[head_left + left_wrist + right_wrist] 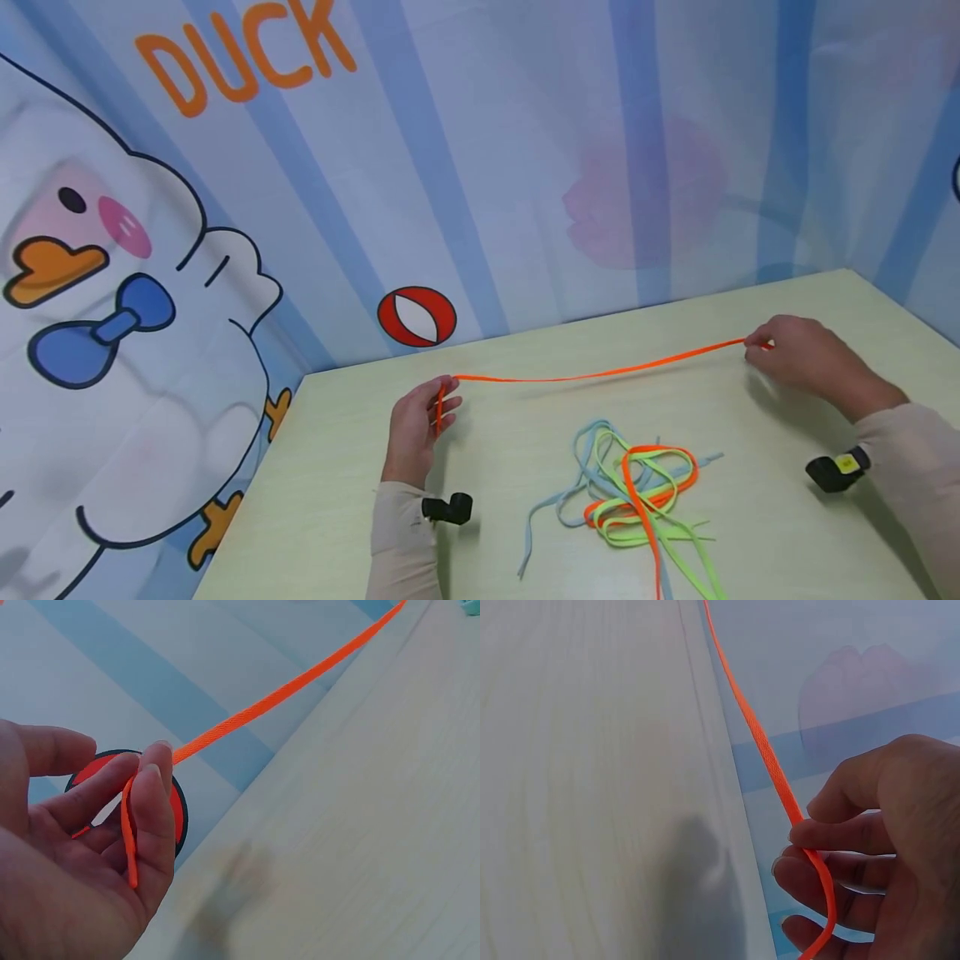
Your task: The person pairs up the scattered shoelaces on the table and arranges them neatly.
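Observation:
An orange shoelace (570, 379) stretches between my two hands above the far part of the table, sagging slightly. My left hand (422, 425) holds it near one end between the fingers, and a short tail hangs down over the palm in the left wrist view. Further right, my right hand (806, 358) pinches the same lace between thumb and fingers; in the right wrist view its loose part (826, 892) curves down past the fingers. Between the hands, nearer to me, lies a tangled pile of light green laces (618, 533), pale blue laces (558, 498) and another orange lace (637, 500).
The pale wood-look table (315, 500) meets a printed cloth backdrop (510, 167) along its far edge and at the right. A cartoon duck (165, 450) covers the left side. Small black cameras (448, 508) sit on both wrists.

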